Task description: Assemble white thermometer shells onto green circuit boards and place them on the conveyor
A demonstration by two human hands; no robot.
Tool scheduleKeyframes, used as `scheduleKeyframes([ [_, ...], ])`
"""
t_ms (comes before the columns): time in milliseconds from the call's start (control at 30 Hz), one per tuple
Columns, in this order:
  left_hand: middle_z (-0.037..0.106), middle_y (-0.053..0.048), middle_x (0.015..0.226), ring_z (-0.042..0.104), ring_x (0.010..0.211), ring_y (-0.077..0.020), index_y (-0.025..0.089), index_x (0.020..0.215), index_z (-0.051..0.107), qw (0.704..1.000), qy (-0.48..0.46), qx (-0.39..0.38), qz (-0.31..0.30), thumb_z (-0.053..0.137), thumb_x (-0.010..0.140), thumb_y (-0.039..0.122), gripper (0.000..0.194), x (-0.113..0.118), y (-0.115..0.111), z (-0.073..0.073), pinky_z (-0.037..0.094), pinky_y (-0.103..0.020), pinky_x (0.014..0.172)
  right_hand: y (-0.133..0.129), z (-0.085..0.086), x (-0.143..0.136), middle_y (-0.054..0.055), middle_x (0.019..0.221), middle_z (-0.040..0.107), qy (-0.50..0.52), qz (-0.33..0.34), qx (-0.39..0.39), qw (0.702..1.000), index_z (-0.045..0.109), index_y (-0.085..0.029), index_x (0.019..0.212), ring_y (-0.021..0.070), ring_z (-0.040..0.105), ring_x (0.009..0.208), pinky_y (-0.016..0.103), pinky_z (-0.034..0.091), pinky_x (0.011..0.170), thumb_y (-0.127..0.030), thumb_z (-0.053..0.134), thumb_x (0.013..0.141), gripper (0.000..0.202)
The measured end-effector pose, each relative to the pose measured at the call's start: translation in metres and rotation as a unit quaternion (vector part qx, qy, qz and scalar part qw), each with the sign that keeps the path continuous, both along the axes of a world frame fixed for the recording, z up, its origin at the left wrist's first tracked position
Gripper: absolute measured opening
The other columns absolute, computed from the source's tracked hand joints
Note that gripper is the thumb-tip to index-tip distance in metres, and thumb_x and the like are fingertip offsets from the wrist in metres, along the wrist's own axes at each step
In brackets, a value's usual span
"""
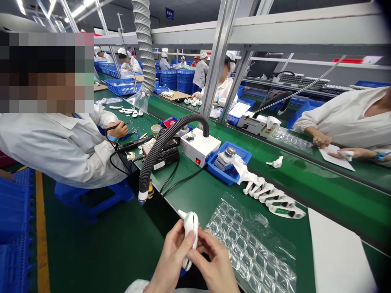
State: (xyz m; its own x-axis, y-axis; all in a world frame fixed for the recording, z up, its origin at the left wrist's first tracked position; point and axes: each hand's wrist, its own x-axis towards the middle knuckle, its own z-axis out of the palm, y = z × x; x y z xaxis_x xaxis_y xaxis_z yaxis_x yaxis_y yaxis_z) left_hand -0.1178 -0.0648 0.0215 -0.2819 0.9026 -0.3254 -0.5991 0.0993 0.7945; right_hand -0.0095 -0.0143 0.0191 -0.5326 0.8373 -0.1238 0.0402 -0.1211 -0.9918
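Note:
Low in front of me, at the bench edge, I hold a white ear thermometer (191, 224) upright, its narrow probe tip pointing up and left. A dark slit runs down its casing. My left hand (172, 252) wraps around it, thumb pressed on the front. The fingers of my right hand (214, 258) pinch its lower right side. Just right of my hands lies a clear plastic blister tray (244, 244) with rows of pockets. Beyond that tray, a row of white thermometer shells (271, 199) leans together, green circuit boards showing in some.
A white box (200, 146) with a black flexible hose (165, 138) stands ahead, beside a blue bin (230, 162) holding a glass bottle. White sheets (339, 252) lie at right. A green conveyor (293, 171) passes behind. Co-workers sit left (61, 146) and across at right (354, 118).

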Motion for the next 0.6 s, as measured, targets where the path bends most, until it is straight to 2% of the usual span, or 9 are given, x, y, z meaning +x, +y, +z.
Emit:
scheduleKeyframes([
  [233, 0.067, -0.012, 0.114, 0.06, 0.106, -0.0256, 0.019, 0.113, 0.068, 0.999, -0.016, 0.002, -0.028, 0.068, 0.084, 0.037, 0.034, 0.001, -0.003, -0.003, 0.045, -0.039, 0.098, 0.0, -0.005, 0.004, 0.006, 0.093, 0.068, -0.028, 0.017, 0.065, 0.997, 0.074, -0.025, 0.102, 0.023, 0.063, 0.079, 0.028, 0.05, 0.067, -0.037, 0.074, 0.077, 0.028],
  [333, 0.068, -0.011, 0.106, 0.062, 0.1, -0.0244, 0.018, 0.111, 0.068, 0.999, 0.008, 0.009, -0.049, 0.068, 0.083, 0.039, 0.035, 0.002, 0.0, -0.003, 0.048, -0.037, 0.093, 0.002, -0.004, 0.009, 0.005, 0.093, 0.067, -0.06, 0.023, 0.085, 0.994, 0.073, -0.026, 0.101, 0.0216, 0.062, 0.075, 0.028, 0.049, 0.066, -0.036, 0.075, 0.076, 0.027],
  [400, 0.068, -0.009, 0.101, 0.062, 0.095, -0.022, 0.018, 0.108, 0.069, 0.998, 0.035, 0.003, -0.049, 0.067, 0.083, 0.043, 0.035, 0.004, 0.001, -0.003, 0.049, -0.032, 0.088, 0.004, -0.001, 0.017, 0.005, 0.084, 0.065, -0.085, 0.007, 0.118, 0.989, 0.074, -0.024, 0.091, 0.0197, 0.058, 0.069, 0.028, 0.048, 0.062, -0.036, 0.075, 0.076, 0.019],
  [467, 0.068, -0.007, 0.096, 0.061, 0.088, -0.0196, 0.018, 0.106, 0.068, 0.997, 0.049, -0.008, -0.066, 0.066, 0.082, 0.047, 0.038, 0.008, 0.0, -0.001, 0.05, -0.03, 0.084, 0.007, 0.003, 0.028, 0.005, 0.081, 0.063, -0.07, -0.043, 0.141, 0.987, 0.072, -0.024, 0.087, 0.02, 0.057, 0.071, 0.029, 0.048, 0.065, -0.038, 0.073, 0.077, 0.017],
  [533, 0.067, -0.006, 0.086, 0.06, 0.08, -0.0183, 0.017, 0.109, 0.067, 0.992, 0.046, -0.02, -0.117, 0.067, 0.079, 0.052, 0.046, 0.014, -0.003, 0.001, 0.051, -0.029, 0.078, 0.009, 0.005, 0.04, 0.007, 0.092, 0.065, -0.01, -0.069, 0.09, 0.994, 0.071, -0.025, 0.099, 0.0195, 0.059, 0.07, 0.03, 0.05, 0.066, -0.045, 0.069, 0.08, 0.027],
  [600, 0.065, -0.005, 0.075, 0.059, 0.069, -0.0175, 0.016, 0.111, 0.065, 0.983, 0.042, -0.043, -0.175, 0.069, 0.074, 0.058, 0.056, 0.024, -0.008, 0.003, 0.051, -0.029, 0.07, 0.008, 0.005, 0.052, 0.009, 0.104, 0.067, 0.063, -0.024, -0.037, 0.997, 0.066, -0.026, 0.114, 0.0165, 0.059, 0.061, 0.029, 0.051, 0.055, -0.053, 0.064, 0.081, 0.042],
])
